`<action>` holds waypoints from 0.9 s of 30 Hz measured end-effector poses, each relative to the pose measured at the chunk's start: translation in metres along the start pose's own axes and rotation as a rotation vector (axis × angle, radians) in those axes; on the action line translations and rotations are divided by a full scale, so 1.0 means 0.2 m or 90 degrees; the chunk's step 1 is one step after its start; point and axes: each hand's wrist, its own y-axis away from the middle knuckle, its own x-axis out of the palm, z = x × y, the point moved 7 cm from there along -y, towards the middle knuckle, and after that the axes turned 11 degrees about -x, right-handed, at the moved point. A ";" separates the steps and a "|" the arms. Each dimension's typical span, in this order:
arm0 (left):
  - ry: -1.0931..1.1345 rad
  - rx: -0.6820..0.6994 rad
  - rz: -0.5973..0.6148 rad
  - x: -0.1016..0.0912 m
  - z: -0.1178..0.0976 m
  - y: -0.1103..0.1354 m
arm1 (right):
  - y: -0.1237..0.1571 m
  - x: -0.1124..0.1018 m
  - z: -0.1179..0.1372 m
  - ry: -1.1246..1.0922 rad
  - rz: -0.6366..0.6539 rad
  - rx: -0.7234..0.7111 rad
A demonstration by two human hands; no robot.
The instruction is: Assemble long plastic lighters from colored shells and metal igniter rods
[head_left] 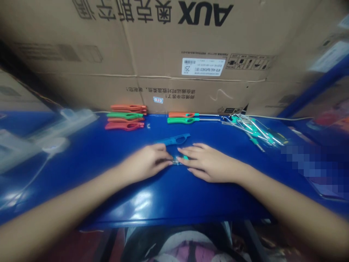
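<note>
My left hand (149, 162) is closed, its thumb and fingers pinching the left end of a small clear part (175, 161) with a green piece (185, 157) at its right. From the other side my right hand (208, 162) reaches over this part, fingers spread, fingertips touching it; they hide much of it. Just beyond both hands lies a blue lighter handle shell (174, 139) with a loop opening, on the blue table (174, 203).
Orange, green and red handle shells (125, 116) lie stacked at the back left. Two long-nosed lighters (181, 120) lie in the back middle, and a heap of metal rods with green pieces (253, 129) to their right. A large cardboard box (158, 47) stands behind; a white cable (35, 174) runs at left.
</note>
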 end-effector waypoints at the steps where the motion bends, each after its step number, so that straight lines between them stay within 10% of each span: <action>1: -0.006 0.000 0.002 0.00 0.00 0.00 | 0.00 0.00 -0.01 -0.010 -0.004 0.001; 10: -0.080 0.019 0.001 0.01 0.00 0.02 | 0.05 -0.06 -0.13 -0.100 -0.139 0.079; 27: -0.101 0.135 -0.009 0.07 -0.09 0.03 | 0.04 -0.04 -0.13 -0.080 -0.134 0.094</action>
